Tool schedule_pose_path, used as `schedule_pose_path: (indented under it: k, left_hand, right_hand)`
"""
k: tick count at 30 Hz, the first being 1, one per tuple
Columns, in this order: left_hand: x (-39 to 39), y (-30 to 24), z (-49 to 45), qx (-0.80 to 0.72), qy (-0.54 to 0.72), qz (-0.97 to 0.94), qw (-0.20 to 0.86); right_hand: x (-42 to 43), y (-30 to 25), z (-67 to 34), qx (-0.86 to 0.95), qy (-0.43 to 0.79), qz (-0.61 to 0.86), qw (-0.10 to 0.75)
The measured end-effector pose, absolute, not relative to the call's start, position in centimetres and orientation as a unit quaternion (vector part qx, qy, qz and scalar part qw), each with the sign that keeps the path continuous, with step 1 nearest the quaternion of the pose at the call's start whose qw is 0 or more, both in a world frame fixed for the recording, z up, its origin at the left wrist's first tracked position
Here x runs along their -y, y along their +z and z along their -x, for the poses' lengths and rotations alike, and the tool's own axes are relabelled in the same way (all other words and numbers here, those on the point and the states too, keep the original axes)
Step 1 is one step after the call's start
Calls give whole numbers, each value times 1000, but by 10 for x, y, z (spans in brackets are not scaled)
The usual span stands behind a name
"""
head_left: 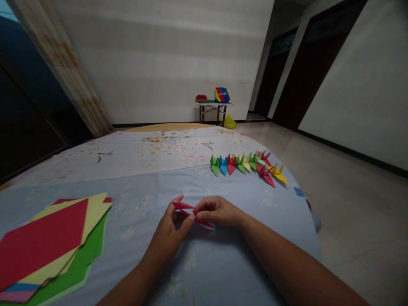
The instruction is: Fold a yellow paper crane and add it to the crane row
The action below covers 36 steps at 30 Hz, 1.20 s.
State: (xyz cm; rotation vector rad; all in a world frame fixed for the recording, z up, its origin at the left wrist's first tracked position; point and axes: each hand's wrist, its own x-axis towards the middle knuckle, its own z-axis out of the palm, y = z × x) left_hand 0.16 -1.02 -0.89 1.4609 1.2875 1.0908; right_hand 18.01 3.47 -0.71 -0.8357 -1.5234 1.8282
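A folded piece of red paper is held above the blue cloth between both hands. My left hand grips its left side, thumb reaching in toward the middle. My right hand pinches it from the right with thumb and fingertips. Narrow red flaps stick out to the left and lower right of the fingers; part of the paper is hidden behind them. Beyond my right hand stands a row of folded paper cranes in green, blue, red and yellow.
A loose stack of coloured paper sheets, red on top, lies at the left. The round table has a flowered tablecloth, with its edge curving down on the right. A small side table holding a colourful bag stands by the wall.
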Motion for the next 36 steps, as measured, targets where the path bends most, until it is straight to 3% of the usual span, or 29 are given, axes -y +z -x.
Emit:
schedule_pose_path:
  k: [36]
  left_hand:
    - [11, -3, -3, -516, 406, -590, 471]
  right_hand:
    - [-35, -8, -180, 560, 692, 320, 324]
